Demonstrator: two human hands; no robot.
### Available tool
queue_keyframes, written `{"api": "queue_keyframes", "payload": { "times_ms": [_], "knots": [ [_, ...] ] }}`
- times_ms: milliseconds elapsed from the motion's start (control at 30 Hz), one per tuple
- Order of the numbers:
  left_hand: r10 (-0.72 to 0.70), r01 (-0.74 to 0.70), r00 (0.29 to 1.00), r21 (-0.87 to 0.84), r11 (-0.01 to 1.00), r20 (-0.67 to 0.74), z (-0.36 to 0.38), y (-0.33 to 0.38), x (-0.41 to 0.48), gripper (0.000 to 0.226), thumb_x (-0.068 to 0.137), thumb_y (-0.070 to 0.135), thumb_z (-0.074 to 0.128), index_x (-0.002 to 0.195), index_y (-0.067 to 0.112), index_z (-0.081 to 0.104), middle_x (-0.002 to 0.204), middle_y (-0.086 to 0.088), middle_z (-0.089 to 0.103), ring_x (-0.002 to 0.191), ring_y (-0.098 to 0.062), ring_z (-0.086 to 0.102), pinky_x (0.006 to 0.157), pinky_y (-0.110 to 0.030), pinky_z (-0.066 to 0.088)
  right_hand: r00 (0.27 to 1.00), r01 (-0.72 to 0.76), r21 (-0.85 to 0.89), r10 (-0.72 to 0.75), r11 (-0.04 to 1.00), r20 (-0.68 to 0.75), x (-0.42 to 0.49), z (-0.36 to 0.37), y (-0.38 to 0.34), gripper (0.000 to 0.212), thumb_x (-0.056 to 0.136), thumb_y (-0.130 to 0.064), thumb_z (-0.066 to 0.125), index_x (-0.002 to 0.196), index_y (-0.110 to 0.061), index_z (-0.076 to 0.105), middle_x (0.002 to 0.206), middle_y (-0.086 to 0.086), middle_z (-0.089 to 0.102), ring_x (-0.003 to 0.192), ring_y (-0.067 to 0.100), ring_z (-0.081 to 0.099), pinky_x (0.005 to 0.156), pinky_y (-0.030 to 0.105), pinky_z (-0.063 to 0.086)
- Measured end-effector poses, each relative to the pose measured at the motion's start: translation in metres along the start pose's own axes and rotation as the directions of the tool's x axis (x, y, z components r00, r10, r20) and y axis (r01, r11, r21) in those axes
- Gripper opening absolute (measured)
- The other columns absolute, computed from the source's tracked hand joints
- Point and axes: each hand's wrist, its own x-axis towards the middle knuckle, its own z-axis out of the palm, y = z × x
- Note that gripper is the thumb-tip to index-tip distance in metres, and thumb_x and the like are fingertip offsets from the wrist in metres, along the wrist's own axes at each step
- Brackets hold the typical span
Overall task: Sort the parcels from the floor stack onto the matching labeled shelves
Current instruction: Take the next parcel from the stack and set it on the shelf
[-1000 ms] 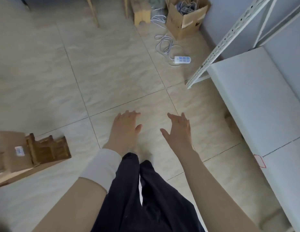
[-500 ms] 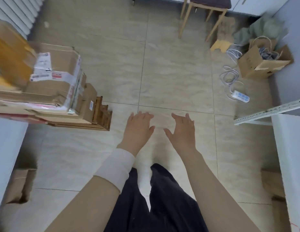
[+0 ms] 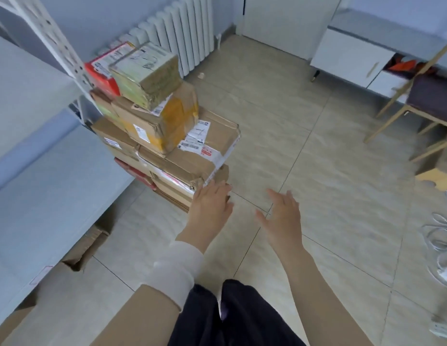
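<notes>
Parcel stack (image 3: pixel 165 156) on floor at my left, against shelf (image 3: pixel 42 183). Top: tape-wrapped tan box (image 3: pixel 145 73), askew. Red parcel (image 3: pixel 102 76) behind it. Below: yellow-taped carton (image 3: pixel 162 126), then wide flat labelled carton (image 3: pixel 210 148).

Your parcels (image 3: pixel 167 136) are matt brown cardboard, creased, banded with glossy tape and paper labels. The floor tiles (image 3: pixel 305 151) look smooth with a faint sheen. The shelf upright (image 3: pixel 56 37) is white-painted perforated metal; your sleeve (image 3: pixel 176 268) is soft matt cloth.
</notes>
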Motion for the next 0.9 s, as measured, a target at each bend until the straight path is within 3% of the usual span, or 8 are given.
{"api": "queue_keyframes", "payload": {
  "times_ms": [100,167,300,400,533,633,767,900],
  "knots": [
    [-0.053,0.023,0.971,-0.129,0.991,-0.233,-0.023,-0.035,0.012,0.022,0.071,0.015,0.069,0.092,0.011,0.070,0.090,-0.005,0.071,0.086,-0.026,0.069,0.090,-0.039,0.048,0.998,0.053,0.017,-0.053,0.998,0.018,0.025,0.006,-0.042,0.055,0.092,-0.033,0.055,0.142,-0.018,0.037,0.145,0.002,0.041,0.145,0.024,0.011,0.118,0.035,0.010],
    [-0.065,0.019,0.956,-0.162,0.987,-0.285,-0.043,-0.059,0.017,0.019,0.064,0.014,0.067,0.082,0.010,0.072,0.083,-0.005,0.072,0.079,-0.025,0.070,0.088,-0.039,0.050,0.998,0.069,0.044,-0.069,0.997,0.014,0.040,0.011,-0.073,0.056,0.092,-0.033,0.056,0.142,-0.017,0.037,0.146,0.002,0.039,0.145,0.023,0.013,0.118,0.034,0.011],
    [-0.123,0.058,0.958,-0.243,0.968,-0.261,-0.085,-0.111,0.039,0.034,0.080,0.009,0.065,0.114,0.012,0.065,0.117,-0.005,0.066,0.112,-0.025,0.061,0.108,-0.044,0.037,0.997,0.072,0.168,-0.065,0.983,-0.041,0.068,0.027,-0.138,0.059,0.088,-0.033,0.061,0.141,-0.016,0.039,0.142,0.006,0.043,0.139,0.025,0.027,0.114,0.041,0.026],
    [-0.118,0.017,0.936,-0.292,0.956,-0.331,-0.114,-0.155,0.053,0.033,0.086,0.018,0.062,0.120,0.018,0.061,0.125,0.000,0.062,0.122,-0.021,0.054,0.115,-0.041,0.027,0.997,0.025,0.286,-0.003,0.958,-0.077,0.087,0.042,-0.189,0.059,0.087,-0.033,0.063,0.140,-0.020,0.040,0.144,0.002,0.041,0.139,0.020,0.027,0.113,0.042,0.028],
    [-0.102,-0.043,0.921,-0.360,0.932,-0.375,-0.153,-0.205,0.073,0.036,0.090,0.028,0.059,0.125,0.019,0.057,0.125,0.001,0.062,0.119,-0.021,0.055,0.104,-0.044,0.041,0.990,-0.027,0.431,0.084,0.902,-0.114,0.107,0.052,-0.243,0.058,0.088,-0.035,0.062,0.139,-0.021,0.040,0.144,-0.004,0.042,0.140,0.014,0.029,0.113,0.038,0.029],
    [-0.098,-0.052,0.933,-0.400,0.915,-0.345,-0.177,-0.228,0.095,0.039,0.093,0.032,0.054,0.130,0.022,0.052,0.130,0.006,0.057,0.124,-0.013,0.050,0.110,-0.034,0.035,0.979,-0.056,0.519,0.149,0.853,-0.139,0.122,0.051,-0.270,0.056,0.089,-0.033,0.062,0.139,-0.022,0.040,0.137,-0.008,0.046,0.130,0.009,0.038,0.105,0.025,0.032],
    [-0.180,-0.002,0.934,-0.507,0.862,-0.310,-0.194,-0.247,0.130,0.041,0.094,0.034,0.052,0.133,0.022,0.048,0.133,0.006,0.055,0.123,-0.012,0.049,0.099,-0.025,0.036,0.966,-0.094,0.606,0.221,0.790,-0.137,0.145,0.050,-0.288,0.057,0.088,-0.037,0.062,0.139,-0.024,0.040,0.135,-0.010,0.048,0.122,0.008,0.047,0.101,0.031,0.038],
    [-0.311,0.096,0.929,-0.680,0.727,-0.201,-0.203,-0.256,0.165,0.045,0.094,0.040,0.048,0.135,0.024,0.044,0.137,0.006,0.050,0.125,-0.011,0.047,0.093,-0.022,0.036,0.955,-0.120,0.698,0.275,0.706,-0.115,0.169,0.049,-0.295,0.057,0.089,-0.039,0.059,0.140,-0.022,0.039,0.139,-0.007,0.049,0.127,0.009,0.045,0.107,0.030,0.035]
  ]
}}
